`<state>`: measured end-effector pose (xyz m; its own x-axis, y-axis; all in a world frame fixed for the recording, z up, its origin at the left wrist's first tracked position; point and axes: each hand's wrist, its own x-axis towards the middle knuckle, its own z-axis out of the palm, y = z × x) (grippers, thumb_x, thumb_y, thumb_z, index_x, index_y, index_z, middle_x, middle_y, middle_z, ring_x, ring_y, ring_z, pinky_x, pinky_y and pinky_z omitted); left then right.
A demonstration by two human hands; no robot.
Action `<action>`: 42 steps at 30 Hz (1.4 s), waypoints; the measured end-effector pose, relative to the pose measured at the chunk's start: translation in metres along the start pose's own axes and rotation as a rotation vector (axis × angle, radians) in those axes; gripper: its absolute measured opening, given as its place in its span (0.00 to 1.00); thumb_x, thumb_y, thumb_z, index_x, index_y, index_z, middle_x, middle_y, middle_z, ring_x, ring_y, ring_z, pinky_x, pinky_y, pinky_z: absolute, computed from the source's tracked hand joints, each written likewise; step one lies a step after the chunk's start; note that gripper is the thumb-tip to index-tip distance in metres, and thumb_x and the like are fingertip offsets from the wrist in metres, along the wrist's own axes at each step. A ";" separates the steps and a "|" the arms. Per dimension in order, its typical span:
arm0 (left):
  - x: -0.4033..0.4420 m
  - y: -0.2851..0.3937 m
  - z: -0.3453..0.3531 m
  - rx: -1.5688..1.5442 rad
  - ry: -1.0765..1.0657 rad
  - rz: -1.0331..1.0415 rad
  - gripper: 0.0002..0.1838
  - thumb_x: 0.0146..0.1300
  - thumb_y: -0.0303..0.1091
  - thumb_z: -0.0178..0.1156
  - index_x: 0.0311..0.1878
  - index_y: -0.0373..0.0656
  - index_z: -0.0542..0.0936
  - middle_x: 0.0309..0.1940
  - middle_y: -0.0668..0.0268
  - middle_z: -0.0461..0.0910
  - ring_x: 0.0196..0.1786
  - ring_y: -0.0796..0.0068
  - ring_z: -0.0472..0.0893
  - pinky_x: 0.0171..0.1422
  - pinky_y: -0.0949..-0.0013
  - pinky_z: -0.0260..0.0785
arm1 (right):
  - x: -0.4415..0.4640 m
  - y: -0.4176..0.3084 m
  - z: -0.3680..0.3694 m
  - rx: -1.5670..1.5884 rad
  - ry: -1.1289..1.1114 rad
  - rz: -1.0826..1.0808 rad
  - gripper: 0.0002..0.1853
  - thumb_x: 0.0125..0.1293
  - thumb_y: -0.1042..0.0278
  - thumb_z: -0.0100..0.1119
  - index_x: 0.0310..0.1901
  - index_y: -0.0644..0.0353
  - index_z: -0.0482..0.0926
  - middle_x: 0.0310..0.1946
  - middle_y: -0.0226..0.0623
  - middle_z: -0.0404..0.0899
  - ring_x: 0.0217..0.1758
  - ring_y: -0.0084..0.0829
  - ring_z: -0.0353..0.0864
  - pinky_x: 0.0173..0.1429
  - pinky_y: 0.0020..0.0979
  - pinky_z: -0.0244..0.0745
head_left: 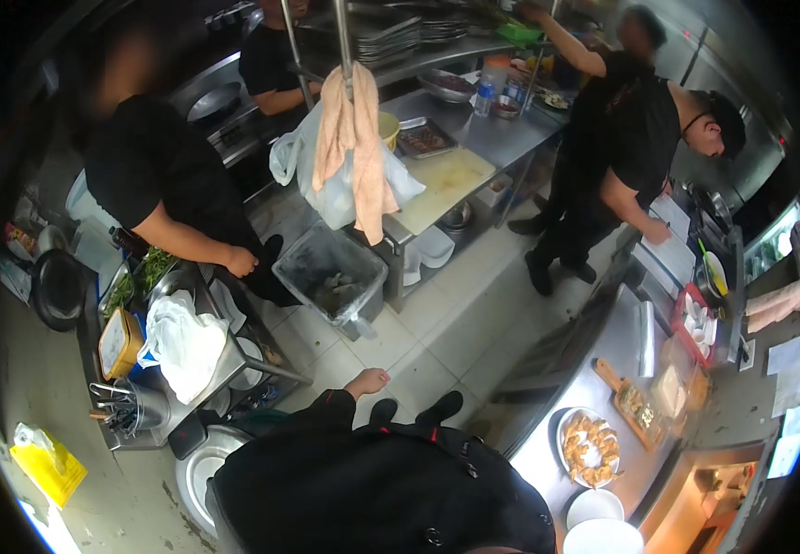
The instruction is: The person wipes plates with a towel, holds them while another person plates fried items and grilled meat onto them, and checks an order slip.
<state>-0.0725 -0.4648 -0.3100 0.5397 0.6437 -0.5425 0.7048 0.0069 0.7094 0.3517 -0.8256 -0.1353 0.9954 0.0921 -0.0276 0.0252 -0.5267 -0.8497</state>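
My left hand (369, 381) reaches out from a black sleeve over the tiled floor, above my dark shoes (440, 407). Its fingers are curled in, and nothing shows in them. The hand touches nothing; nearest to it is a grey plastic bin (333, 277) with some waste inside. My right hand is out of sight below the frame. To the right on the steel counter (547, 406) are a plate of fried food pieces (590, 447), a wooden board (638, 413) with food on it, and white plates (595, 508).
Co-workers in black stand at left, at the back and at right; one writes on paper (667, 249). A cutting board (443, 189) lies on the middle table, beside hanging cloths (354, 138). At left a cart holds a white plastic bag (187, 346) and a utensil container (130, 409).
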 end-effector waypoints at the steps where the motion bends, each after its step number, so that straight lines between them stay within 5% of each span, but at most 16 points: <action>1: 0.006 0.010 0.002 -0.022 -0.047 0.048 0.13 0.55 0.35 0.55 0.42 0.42 0.80 0.34 0.59 0.82 0.40 0.66 0.81 0.44 0.66 0.72 | -0.003 0.003 -0.007 0.029 0.035 0.014 0.20 0.57 0.70 0.52 0.54 0.59 0.72 0.50 0.46 0.72 0.52 0.40 0.72 0.56 0.37 0.69; 5: 0.024 0.089 0.025 -0.258 -0.490 0.363 0.21 0.62 0.45 0.57 0.56 0.46 0.74 0.49 0.62 0.77 0.47 0.77 0.77 0.50 0.69 0.70 | -0.014 0.016 -0.042 0.120 0.206 0.026 0.20 0.57 0.71 0.52 0.54 0.59 0.72 0.51 0.47 0.71 0.54 0.40 0.71 0.57 0.38 0.68; 6: -0.015 0.165 0.009 -0.357 -0.664 0.225 0.24 0.62 0.47 0.58 0.59 0.49 0.71 0.52 0.64 0.75 0.52 0.77 0.74 0.54 0.69 0.67 | -0.015 0.020 -0.056 0.117 0.255 -0.012 0.20 0.57 0.71 0.52 0.54 0.59 0.72 0.51 0.47 0.71 0.54 0.40 0.71 0.58 0.38 0.68; 10: -0.045 0.268 0.041 -0.672 -1.159 0.515 0.37 0.62 0.32 0.57 0.70 0.49 0.50 0.62 0.64 0.64 0.62 0.70 0.66 0.61 0.66 0.64 | -0.003 0.013 -0.079 -0.488 0.448 -0.815 0.20 0.57 0.71 0.52 0.54 0.59 0.72 0.52 0.48 0.71 0.55 0.41 0.70 0.59 0.38 0.67; 12: -0.070 0.302 0.043 -0.756 -0.997 0.687 0.42 0.60 0.34 0.59 0.71 0.48 0.44 0.64 0.59 0.61 0.64 0.69 0.65 0.61 0.65 0.64 | -0.049 -0.123 0.005 -0.715 0.134 -0.540 0.22 0.58 0.75 0.48 0.56 0.59 0.69 0.59 0.49 0.63 0.63 0.43 0.62 0.66 0.37 0.61; 13: -0.089 0.322 0.021 -0.805 -0.850 0.779 0.44 0.59 0.32 0.60 0.70 0.44 0.40 0.64 0.58 0.60 0.61 0.68 0.68 0.61 0.65 0.64 | -0.049 -0.150 0.044 -0.343 -0.105 -0.392 0.24 0.57 0.79 0.46 0.58 0.59 0.68 0.59 0.50 0.63 0.64 0.44 0.61 0.66 0.37 0.61; 16: -0.074 0.286 0.003 -0.861 -0.419 0.579 0.23 0.58 0.29 0.58 0.57 0.36 0.68 0.49 0.61 0.74 0.53 0.70 0.73 0.57 0.63 0.65 | -0.049 -0.169 0.172 0.534 -0.324 -0.048 0.26 0.65 0.62 0.52 0.62 0.62 0.60 0.55 0.42 0.67 0.57 0.34 0.66 0.59 0.35 0.65; 20: -0.079 0.213 -0.037 -0.217 0.588 1.011 0.13 0.48 0.20 0.55 0.40 0.38 0.78 0.43 0.55 0.78 0.49 0.61 0.76 0.57 0.60 0.65 | -0.117 -0.266 0.246 0.624 -0.790 -0.211 0.23 0.69 0.65 0.48 0.61 0.65 0.59 0.50 0.38 0.70 0.51 0.28 0.68 0.56 0.30 0.65; 22: -0.098 0.183 -0.045 0.018 0.813 0.737 0.12 0.44 0.18 0.54 0.34 0.40 0.78 0.45 0.52 0.75 0.50 0.55 0.75 0.57 0.56 0.64 | -0.147 -0.283 0.277 0.566 -0.949 -0.310 0.16 0.69 0.67 0.46 0.55 0.66 0.63 0.46 0.38 0.71 0.47 0.27 0.69 0.50 0.29 0.67; 26: -0.156 0.239 -0.099 -1.671 0.936 0.292 0.33 0.37 0.15 0.49 0.55 0.41 0.68 0.52 0.54 0.68 0.54 0.49 0.70 0.58 0.49 0.66 | -0.175 -0.318 0.330 0.644 -1.596 -0.266 0.16 0.70 0.66 0.44 0.53 0.67 0.67 0.48 0.39 0.73 0.50 0.28 0.72 0.53 0.28 0.69; 28: -0.177 0.234 -0.125 -1.712 1.003 0.248 0.39 0.37 0.16 0.46 0.61 0.39 0.58 0.51 0.54 0.67 0.54 0.48 0.70 0.52 0.40 0.69 | -0.158 -0.285 0.424 1.043 -2.031 0.080 0.16 0.70 0.66 0.40 0.53 0.66 0.68 0.49 0.39 0.73 0.53 0.31 0.73 0.57 0.28 0.70; 30: -0.190 0.229 -0.149 -1.537 1.096 0.269 0.36 0.39 0.19 0.44 0.60 0.38 0.59 0.50 0.52 0.65 0.51 0.49 0.71 0.45 0.35 0.71 | -0.158 -0.334 0.469 0.672 -1.736 -0.481 0.16 0.68 0.63 0.43 0.50 0.66 0.69 0.46 0.44 0.74 0.50 0.36 0.73 0.53 0.32 0.70; 34: -0.200 0.212 -0.217 -1.283 1.050 0.019 0.36 0.41 0.20 0.44 0.61 0.39 0.58 0.49 0.51 0.65 0.46 0.49 0.72 0.34 0.47 0.78 | -0.193 -0.452 0.478 -0.093 -0.741 -1.479 0.20 0.62 0.56 0.52 0.43 0.68 0.72 0.39 0.55 0.74 0.46 0.46 0.74 0.47 0.39 0.70; 37: -0.194 0.186 -0.261 -1.256 0.927 -0.040 0.37 0.41 0.21 0.45 0.63 0.39 0.57 0.47 0.53 0.66 0.46 0.51 0.72 0.31 0.53 0.79 | -0.213 -0.462 0.511 -0.299 -0.997 -1.208 0.19 0.57 0.58 0.57 0.39 0.69 0.73 0.36 0.56 0.74 0.43 0.48 0.73 0.45 0.41 0.69; 40: -0.196 0.171 -0.291 -1.286 0.895 0.007 0.39 0.40 0.21 0.45 0.64 0.39 0.55 0.46 0.53 0.67 0.47 0.53 0.72 0.31 0.53 0.79 | -0.199 -0.476 0.472 -0.105 -0.935 -1.437 0.14 0.56 0.65 0.58 0.38 0.68 0.74 0.38 0.52 0.74 0.44 0.48 0.73 0.46 0.40 0.69; 42: -0.206 0.155 -0.295 -1.271 0.910 0.039 0.40 0.40 0.21 0.45 0.65 0.38 0.54 0.45 0.52 0.68 0.46 0.55 0.72 0.31 0.53 0.78 | -0.212 -0.494 0.419 0.253 -1.132 -1.339 0.14 0.57 0.65 0.59 0.39 0.67 0.73 0.42 0.53 0.73 0.46 0.50 0.72 0.49 0.41 0.68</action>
<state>-0.2104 -0.3711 0.0445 -0.2323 0.8847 -0.4042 -0.3922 0.2951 0.8713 0.0899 -0.2308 0.0693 -0.2418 0.8515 0.4654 0.5690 0.5129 -0.6428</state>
